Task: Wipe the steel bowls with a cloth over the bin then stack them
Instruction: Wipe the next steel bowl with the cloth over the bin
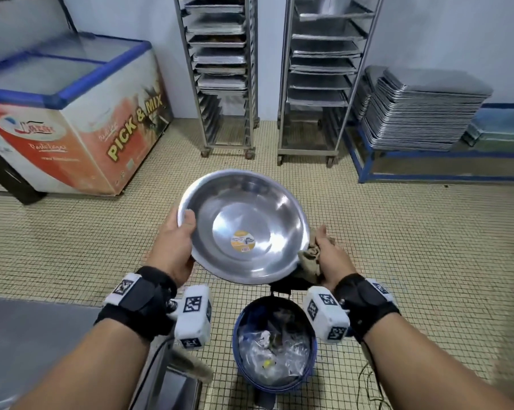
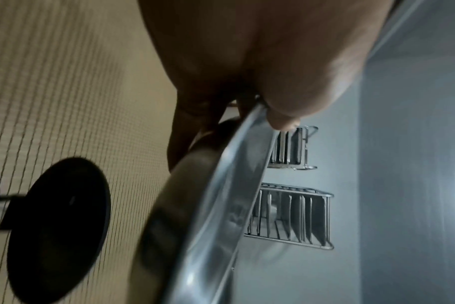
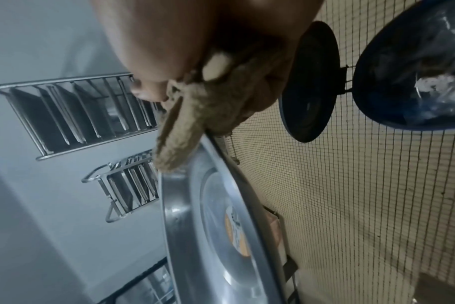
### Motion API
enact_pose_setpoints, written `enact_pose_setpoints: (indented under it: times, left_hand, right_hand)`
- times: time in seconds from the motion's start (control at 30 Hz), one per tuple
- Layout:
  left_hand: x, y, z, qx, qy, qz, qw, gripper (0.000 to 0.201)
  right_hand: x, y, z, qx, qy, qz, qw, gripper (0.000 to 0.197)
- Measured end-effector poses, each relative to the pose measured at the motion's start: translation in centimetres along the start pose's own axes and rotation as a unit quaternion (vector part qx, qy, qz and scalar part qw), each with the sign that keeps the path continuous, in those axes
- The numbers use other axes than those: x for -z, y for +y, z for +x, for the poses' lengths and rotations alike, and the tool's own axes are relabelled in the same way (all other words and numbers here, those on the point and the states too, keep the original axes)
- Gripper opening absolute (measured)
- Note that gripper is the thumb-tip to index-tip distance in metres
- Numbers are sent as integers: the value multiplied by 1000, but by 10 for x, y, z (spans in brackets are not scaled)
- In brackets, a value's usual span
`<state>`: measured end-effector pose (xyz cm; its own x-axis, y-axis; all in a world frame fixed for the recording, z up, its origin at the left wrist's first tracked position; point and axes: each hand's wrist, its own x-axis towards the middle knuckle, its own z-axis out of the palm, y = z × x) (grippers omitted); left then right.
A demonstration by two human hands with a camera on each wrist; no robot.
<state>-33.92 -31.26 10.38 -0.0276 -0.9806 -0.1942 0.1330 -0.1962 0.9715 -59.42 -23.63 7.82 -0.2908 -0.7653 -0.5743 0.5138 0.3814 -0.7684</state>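
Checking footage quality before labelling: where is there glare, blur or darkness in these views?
Head view: bright, glare patches inside the steel bowl, edges bent by the wide lens. Left wrist view: dim, left hand and bowl rim blurred. Right wrist view: dim, cloth soft, floor tiles sharper.

I hold the bowl [image 1: 243,226] out in front, above and just beyond the bin [image 1: 275,344]. My left hand [image 1: 175,244] is on its left rim, my right hand [image 1: 329,255] with the cloth [image 1: 309,258] at its right rim. A freezer [image 1: 72,113] stands far left, two racks [image 1: 223,75] behind the bowl, stacked trays [image 1: 421,113] far right. A counter [image 1: 36,344] lies near left.
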Motion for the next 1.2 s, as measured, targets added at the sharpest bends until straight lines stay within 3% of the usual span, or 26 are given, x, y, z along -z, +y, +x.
enact_pose_setpoints:
  times: [0.1, 0.17, 0.27, 0.33, 0.4, 0.47, 0.53, 0.7, 0.77, 0.83, 0.9, 1.0, 1.07, 1.2]
  left_hand:
    - [6, 3, 1, -29, -42, 46, 998, 59]
    - [8, 5, 2, -49, -38, 53, 997, 59]
    - [5, 12, 1, -74, 15, 46, 996, 54]
    - [2, 16, 1, -93, 9, 60, 994, 43]
    - [-2, 20, -2, -98, 4, 70, 993, 36]
    - [-7, 24, -3, -106, -5, 74, 992, 34]
    - [-11, 28, -3, -116, -19, 74, 990, 35]
    - [-15, 30, -6, -147, -30, 96, 984, 46]
    - [-12, 24, -11, -145, -26, 110, 983, 46]
    - [-9, 17, -15, -146, -13, 125, 981, 44]
    - [-5, 14, -16, -144, 12, 125, 982, 46]
    - [-1, 14, -13, -129, 25, 108, 985, 48]
    - [-7, 14, -12, -132, 12, 109, 985, 49]
    - [-25, 19, -13, -141, -5, 85, 986, 55]
  right_hand:
    - [0, 4, 6, 22, 9, -1, 1000, 56]
    - [1, 8, 14, 86, 77, -89, 989, 42]
    - [1, 9, 16, 250, 159, -241, 924, 26]
    - [-4, 5, 8, 346, 117, -298, 882, 23]
    - [-14, 3, 1, 400, 20, -380, 834, 23]
    - [-29, 6, 5, 395, -61, -506, 765, 27]
    - [-40, 10, 12, 364, -88, -627, 683, 30]
    - [-36, 35, 22, 314, -138, -731, 590, 36]
    - [-28, 41, 22, 295, -145, -740, 587, 34]
    - [-16, 42, 24, 262, -129, -740, 606, 25]
    - [-6, 38, 25, 240, -95, -718, 646, 21]
    - [-8, 32, 20, 278, -80, -639, 713, 33]
    - [-29, 31, 12, 334, -117, -621, 700, 37]
    - [-67, 47, 4, 386, -178, -652, 628, 30]
